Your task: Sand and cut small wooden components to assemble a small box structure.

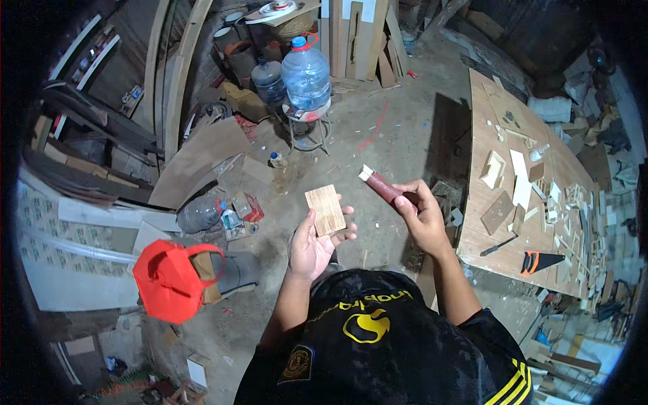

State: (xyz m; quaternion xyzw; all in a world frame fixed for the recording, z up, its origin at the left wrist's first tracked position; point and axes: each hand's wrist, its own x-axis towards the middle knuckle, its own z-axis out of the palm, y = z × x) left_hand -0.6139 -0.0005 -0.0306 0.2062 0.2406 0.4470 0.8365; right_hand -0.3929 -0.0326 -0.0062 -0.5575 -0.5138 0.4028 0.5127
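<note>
My left hand [312, 253] holds a small rectangular piece of pale, grained wood [325, 210] face up, with fingers round its edges. To its right, my right hand [424, 219] grips a strip of dark red sandpaper [383, 186] wrapped round pale wood sticks, whose ends show at the upper left tip. The two held pieces are apart, above the concrete floor.
At right, a plywood work surface [493, 101] carries wood offcuts and a handsaw [540, 262]. Ahead, a large water jug [304, 79] stands on a stool [307, 135]. At left are a red plastic object [165, 283], bottles [231, 221] and leaning boards [182, 34].
</note>
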